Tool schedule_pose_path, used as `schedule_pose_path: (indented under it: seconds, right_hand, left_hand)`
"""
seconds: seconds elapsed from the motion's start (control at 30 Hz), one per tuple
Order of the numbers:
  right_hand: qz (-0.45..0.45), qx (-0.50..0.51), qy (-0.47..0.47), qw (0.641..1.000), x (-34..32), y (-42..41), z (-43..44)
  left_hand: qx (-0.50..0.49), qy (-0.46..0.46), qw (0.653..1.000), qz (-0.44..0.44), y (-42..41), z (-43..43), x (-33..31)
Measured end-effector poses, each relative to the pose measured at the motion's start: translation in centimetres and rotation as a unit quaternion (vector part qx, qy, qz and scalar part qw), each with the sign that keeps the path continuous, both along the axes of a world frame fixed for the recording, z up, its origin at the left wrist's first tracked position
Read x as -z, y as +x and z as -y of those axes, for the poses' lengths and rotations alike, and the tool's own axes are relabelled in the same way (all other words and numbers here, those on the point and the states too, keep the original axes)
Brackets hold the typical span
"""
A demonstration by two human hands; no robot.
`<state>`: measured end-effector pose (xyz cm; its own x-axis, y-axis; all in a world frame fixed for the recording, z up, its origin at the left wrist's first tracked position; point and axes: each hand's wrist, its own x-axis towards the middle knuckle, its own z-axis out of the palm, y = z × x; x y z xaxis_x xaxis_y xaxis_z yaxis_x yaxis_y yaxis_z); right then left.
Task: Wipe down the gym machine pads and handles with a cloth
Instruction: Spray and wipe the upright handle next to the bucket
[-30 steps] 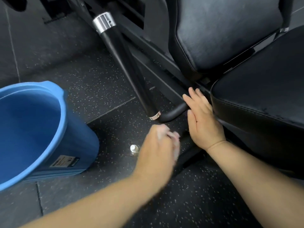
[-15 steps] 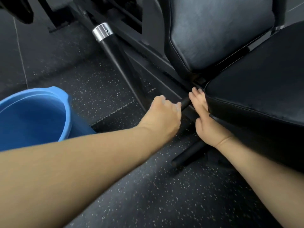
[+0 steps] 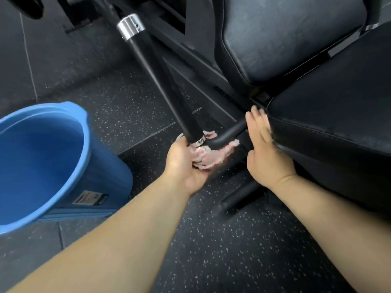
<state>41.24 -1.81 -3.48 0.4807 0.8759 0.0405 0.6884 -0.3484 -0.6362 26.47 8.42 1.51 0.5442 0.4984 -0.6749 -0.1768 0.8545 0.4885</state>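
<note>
Head camera, looking down at my two bare forearms reaching over a dark speckled floor [image 3: 211, 240]. My left hand [image 3: 186, 163] is turned palm up, with its fingers curled round a bunched pink and white cloth [image 3: 211, 156]. It holds the cloth against the lower end of a long black handle [image 3: 165, 81], by the small metal ring where a bent black tube [image 3: 228, 134] joins it. The cloth is blurred, so I cannot tell whether it wraps fully round the tube.

My right hand [image 3: 266, 153] lies flat with its fingers straight and together, pressed along the front edge of the black seat pad [image 3: 338, 123], fingertips near the tube. A black back pad [image 3: 285, 39] rises behind. A blue bucket [image 3: 84, 132] stands on the floor to the left, near my left forearm.
</note>
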Motion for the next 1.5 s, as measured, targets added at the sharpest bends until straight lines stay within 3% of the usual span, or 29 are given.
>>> schedule_pose_path:
  seconds: [0.13, 0.23, 0.33, 0.43, 0.53, 0.9, 1.0, 1.13, 1.27, 1.4, 1.5]
  right_hand:
    - [0.158, 0.024, -0.034, 0.987, 0.8, -0.4, 0.4]
    - [0.056, 0.102, 0.015, 0.993, 0.3, -1.6, 0.9]
    - [0.005, 0.145, 0.087, 0.985, 0.3, -5.4, 1.2]
    - [-0.080, 0.021, -0.002, 0.997, 0.9, -9.7, 0.6]
    - [-0.136, -0.065, -0.137, 0.979, 1.7, -13.0, -1.2]
    - [-0.136, -0.032, -0.209, 0.968, 4.4, -15.0, -4.9]
    - [-0.161, -0.009, -0.195, 0.967, 3.9, -15.5, -5.2]
    - [-0.153, 0.014, -0.156, 0.976, 2.8, -15.6, -6.0]
    - [-0.203, 0.036, -0.098, 0.974, 0.6, -15.3, -6.4]
    - [-0.246, 0.050, -0.094, 0.963, -1.0, -15.1, -5.8]
    - [-0.235, 0.010, -0.133, 0.963, -1.9, -15.3, -5.4]
  left_hand:
    - [-0.025, 0.107, 0.992, -0.055, -3.1, -1.7, -0.6]
    - [-0.045, 0.183, 0.969, -0.162, -4.8, -4.6, -1.6]
    - [0.005, 0.305, 0.918, -0.253, -4.8, -5.6, -2.8]
    - [0.020, 0.346, 0.895, -0.280, -5.1, -6.0, -3.8]
    - [0.045, 0.378, 0.874, -0.303, -7.1, -6.2, -2.8]
    - [0.020, 0.400, 0.868, -0.294, -9.9, -5.3, -3.9]
    - [0.065, 0.435, 0.860, -0.258, -9.2, -4.5, -4.9]
    - [0.076, 0.440, 0.856, -0.261, -8.2, -4.7, -4.7]
    - [0.092, 0.457, 0.844, -0.265, -7.6, -5.5, -4.5]
    - [0.098, 0.460, 0.849, -0.241, -6.5, -6.1, -5.9]
    - [0.104, 0.496, 0.829, -0.237, -5.8, -6.9, -7.8]
